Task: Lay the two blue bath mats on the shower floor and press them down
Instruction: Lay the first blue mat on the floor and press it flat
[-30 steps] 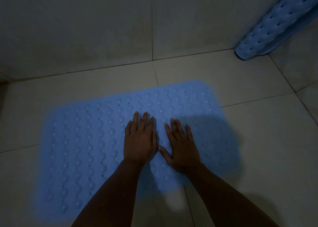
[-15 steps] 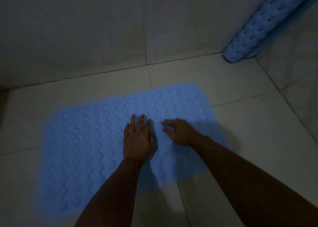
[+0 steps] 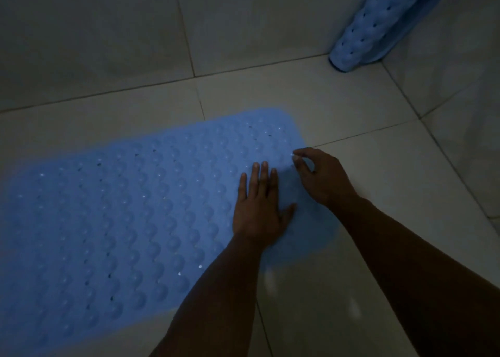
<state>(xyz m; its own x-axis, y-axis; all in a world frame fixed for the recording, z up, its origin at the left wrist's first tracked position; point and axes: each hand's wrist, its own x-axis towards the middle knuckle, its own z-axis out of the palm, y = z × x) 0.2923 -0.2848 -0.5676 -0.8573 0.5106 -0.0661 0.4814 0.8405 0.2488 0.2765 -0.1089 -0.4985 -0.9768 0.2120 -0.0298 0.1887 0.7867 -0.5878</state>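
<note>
Two mats, two hands, in my tiled shower corner.

I count two blue bath mats: one flat mat (image 3: 135, 221) spread on the floor tiles (image 3: 365, 129), and one rolled mat (image 3: 378, 24) standing tilted in the corner, well apart from the flat mat, beyond its far right end. I count two hands, both at the flat mat's right end: my left hand (image 3: 259, 208) lying on it with four fingers straight, and my right hand (image 3: 322, 178) just beside, fingers curled at the mat's edge. Two walls meet behind the rolled mat.

No readable text or labels
</note>
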